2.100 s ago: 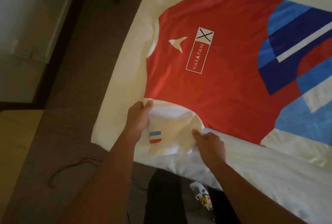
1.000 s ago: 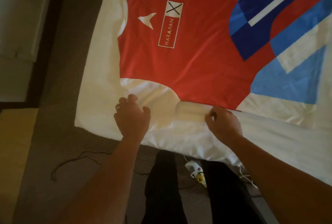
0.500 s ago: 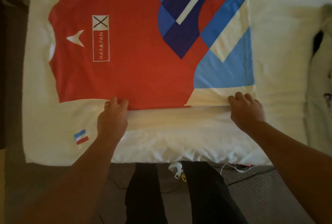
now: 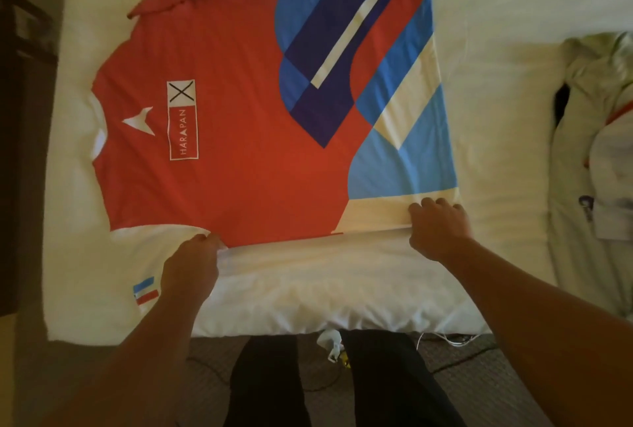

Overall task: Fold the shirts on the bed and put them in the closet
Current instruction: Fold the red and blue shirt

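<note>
A red polo shirt (image 4: 246, 166) with blue and white blocks and a "HARAPAN" logo lies flat on the white bed (image 4: 496, 33), collar to the left, hem to the right. Its white sleeve with a small flag patch (image 4: 145, 293) spreads toward the bed's near left. My left hand (image 4: 191, 269) pinches the shirt's near edge by the armpit. My right hand (image 4: 438, 228) grips the near corner of the hem, fingers curled over the white band.
Another pale shirt (image 4: 596, 159) lies crumpled at the bed's right side. Dark furniture (image 4: 24, 50) stands to the left of the bed. Cables and a white plug (image 4: 330, 344) lie on the carpet by my legs.
My hands left the near sleeve and spread apart along the shirt's near edge, the right one reaching the hem corner. My view swung right and up, bringing the collar into sight.
</note>
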